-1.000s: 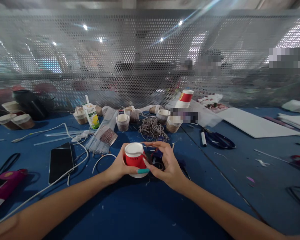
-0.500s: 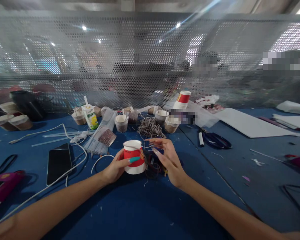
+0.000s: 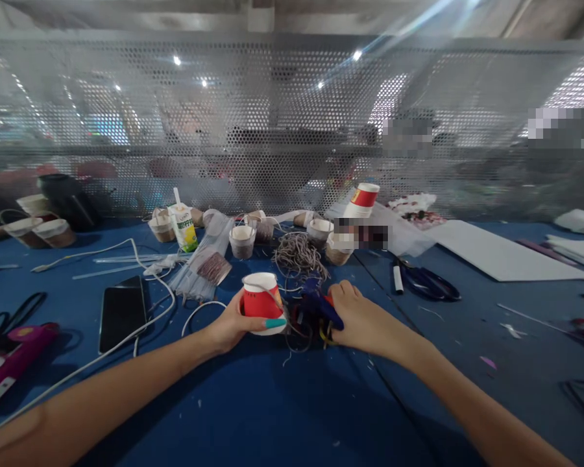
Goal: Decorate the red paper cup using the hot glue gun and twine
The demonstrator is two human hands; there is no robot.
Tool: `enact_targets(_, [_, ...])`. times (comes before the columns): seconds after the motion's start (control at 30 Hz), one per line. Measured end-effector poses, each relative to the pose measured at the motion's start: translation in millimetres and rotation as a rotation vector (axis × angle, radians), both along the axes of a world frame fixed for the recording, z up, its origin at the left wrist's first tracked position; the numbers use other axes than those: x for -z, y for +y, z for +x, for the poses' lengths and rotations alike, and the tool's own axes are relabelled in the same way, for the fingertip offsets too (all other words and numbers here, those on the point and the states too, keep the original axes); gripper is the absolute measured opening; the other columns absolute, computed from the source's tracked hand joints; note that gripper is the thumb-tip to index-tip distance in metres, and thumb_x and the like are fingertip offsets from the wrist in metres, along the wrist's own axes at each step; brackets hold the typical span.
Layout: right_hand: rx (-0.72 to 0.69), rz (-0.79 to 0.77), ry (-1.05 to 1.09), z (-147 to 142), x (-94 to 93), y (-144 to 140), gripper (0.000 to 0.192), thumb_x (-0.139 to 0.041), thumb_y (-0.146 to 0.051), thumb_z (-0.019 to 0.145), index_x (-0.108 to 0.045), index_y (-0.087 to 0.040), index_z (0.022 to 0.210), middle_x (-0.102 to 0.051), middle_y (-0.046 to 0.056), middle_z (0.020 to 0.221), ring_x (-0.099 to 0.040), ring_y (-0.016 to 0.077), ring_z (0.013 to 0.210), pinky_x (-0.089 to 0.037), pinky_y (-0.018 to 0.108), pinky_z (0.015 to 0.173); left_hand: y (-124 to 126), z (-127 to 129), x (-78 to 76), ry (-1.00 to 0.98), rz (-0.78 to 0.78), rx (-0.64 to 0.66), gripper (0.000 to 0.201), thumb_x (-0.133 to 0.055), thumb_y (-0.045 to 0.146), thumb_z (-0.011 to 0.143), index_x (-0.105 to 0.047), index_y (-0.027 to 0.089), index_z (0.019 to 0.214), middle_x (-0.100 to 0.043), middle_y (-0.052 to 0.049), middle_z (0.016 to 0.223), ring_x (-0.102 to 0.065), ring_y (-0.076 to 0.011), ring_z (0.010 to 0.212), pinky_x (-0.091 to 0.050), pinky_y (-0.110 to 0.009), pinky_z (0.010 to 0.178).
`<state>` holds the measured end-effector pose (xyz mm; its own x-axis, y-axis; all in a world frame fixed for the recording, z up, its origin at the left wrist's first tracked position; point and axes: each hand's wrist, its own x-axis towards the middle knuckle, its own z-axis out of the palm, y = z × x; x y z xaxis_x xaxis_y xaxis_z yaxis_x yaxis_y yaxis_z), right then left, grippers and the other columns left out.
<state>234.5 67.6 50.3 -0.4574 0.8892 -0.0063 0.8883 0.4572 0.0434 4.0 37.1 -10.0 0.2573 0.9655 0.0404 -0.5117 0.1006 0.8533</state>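
My left hand (image 3: 231, 324) grips a red and white paper cup (image 3: 259, 302), tilted slightly on the blue table (image 3: 272, 402). A thin cord runs from the cup's rim toward a dark tangle beside it. My right hand (image 3: 365, 319) rests just right of the cup, its fingers closed around a dark blue tool with orange parts (image 3: 318, 306), which looks like a glue gun. A loose pile of grey-brown cord (image 3: 298, 251) lies just behind the cup.
Several wrapped cups (image 3: 242, 240) and a drink carton (image 3: 183, 226) line the back. A black phone (image 3: 122, 312) and white cable (image 3: 141, 259) lie at left, pink tool (image 3: 14, 353) far left. Scissors (image 3: 425, 282) and white sheets (image 3: 501, 256) lie right. A perforated metal screen (image 3: 292, 130) closes the far edge.
My right hand left the cup's side, dropped to the table and closed on the dark blue tool. My left hand kept hold of the cup, which now tilts a little.
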Motion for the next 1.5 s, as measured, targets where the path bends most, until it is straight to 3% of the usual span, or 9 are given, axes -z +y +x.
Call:
enact_targets(0.13, [0.073, 0.060, -0.058, -7, 7.4, -1, 0.017, -0.055, -0.012, 0.071, -0.048, -0.015, 0.085, -0.049, 0.010, 0.090, -0.059, 0.0238, 0.074, -0.039, 0.028, 0.054, 0, 2, 2.2, 0.040, -0.013, -0.067, 0.062, -0.086, 0.016, 0.039, -0.061, 0.016, 0.095, -0.068, -0.005, 0.090, -0.061, -0.0195, 0.083, -0.048, -0.036, 0.080])
enact_targets(0.33, [0.198, 0.154, -0.015, -12, 2.2, -2, 0.010, -0.043, -0.022, 0.085, -0.050, -0.016, 0.088, -0.052, 0.010, 0.090, -0.058, 0.0187, 0.058, -0.029, 0.027, 0.045, 1, 4, 12.2, 0.091, 0.035, -0.141, 0.061, -0.084, 0.018, 0.050, -0.055, 0.019, 0.103, -0.066, -0.004, 0.094, -0.061, -0.0208, 0.088, -0.047, -0.039, 0.084])
enact_targets(0.43, [0.202, 0.302, 0.154, -8, 3.9, 0, 0.016, -0.041, -0.029, 0.088, -0.051, -0.016, 0.085, -0.055, 0.010, 0.087, -0.058, 0.0204, 0.060, -0.033, 0.029, 0.046, 3, 4, 16.5, 0.045, 0.041, -0.165, 0.064, -0.082, 0.023, 0.055, -0.052, 0.021, 0.112, -0.064, -0.005, 0.103, -0.060, -0.0216, 0.095, -0.044, -0.040, 0.090])
enact_targets(0.6, [0.090, 0.504, 0.649, -4, 9.2, 0, 0.026, -0.044, -0.040, 0.087, -0.056, -0.020, 0.077, -0.060, 0.009, 0.075, -0.061, 0.0248, 0.069, -0.045, 0.035, 0.060, 3, 4, 16.1, 0.080, 0.090, -0.188, 0.064, -0.074, 0.030, 0.066, -0.045, 0.025, 0.123, -0.060, -0.004, 0.113, -0.055, -0.0216, 0.107, -0.039, -0.039, 0.098])
enact_targets(0.77, [0.075, 0.080, 1.204, -12, 10.9, -9, 0.038, -0.048, -0.051, 0.086, -0.060, -0.021, 0.065, -0.055, 0.002, 0.042, -0.060, 0.0210, 0.048, -0.049, 0.034, 0.054, 1, 5, 8.2, 0.237, 0.172, -0.265, 0.065, -0.072, 0.031, 0.070, -0.040, 0.024, 0.126, -0.059, -0.004, 0.110, -0.053, -0.0210, 0.106, -0.037, -0.038, 0.100])
enact_targets(0.9, [0.164, -0.207, 1.513, -22, 14.5, -12, 0.037, -0.061, -0.055, 0.076, -0.061, -0.017, 0.074, -0.053, -0.002, 0.039, -0.054, 0.0171, 0.033, -0.046, 0.030, 0.039, 2, 7, 9.1, 0.299, 0.209, -0.304, 0.062, -0.073, 0.030, 0.068, -0.043, 0.023, 0.122, -0.058, -0.005, 0.110, -0.053, -0.0224, 0.106, -0.036, -0.039, 0.101])
enact_targets(1.0, [0.187, -0.310, 1.653, -26, 18.9, -14, 0.037, -0.063, -0.053, 0.073, -0.061, -0.016, 0.078, -0.050, -0.005, 0.036, -0.048, 0.0146, 0.027, -0.044, 0.028, 0.033, 3, 7, 12.1, 0.340, 0.215, -0.336, 0.057, -0.075, 0.028, 0.064, -0.048, 0.021, 0.114, -0.058, -0.006, 0.109, -0.052, -0.0237, 0.107, -0.035, -0.041, 0.102])
enact_targets(1.23, [0.139, -0.378, 1.631, -27, 29.2, -18, 0.036, -0.061, -0.050, 0.076, -0.063, -0.015, 0.079, -0.050, -0.005, 0.035, -0.050, 0.0148, 0.027, -0.045, 0.026, 0.031, 0, 7, 7.2, 0.248, 0.127, -0.348, 0.059, -0.080, 0.030, 0.056, -0.052, 0.020, 0.107, -0.061, -0.005, 0.106, -0.056, -0.0234, 0.102, -0.039, -0.043, 0.099])
enact_targets(1.5, [0.065, -0.466, 1.530, -17, 25.3, -9, 0.037, -0.061, -0.052, 0.075, -0.061, -0.016, 0.068, -0.048, -0.005, 0.033, -0.047, 0.0133, 0.025, -0.041, 0.024, 0.029, -5, -2, 5.8, 0.195, 0.136, -0.043, 0.058, -0.083, 0.030, 0.053, -0.061, 0.020, 0.106, -0.064, -0.006, 0.102, -0.057, -0.0267, 0.103, -0.041, -0.045, 0.097])
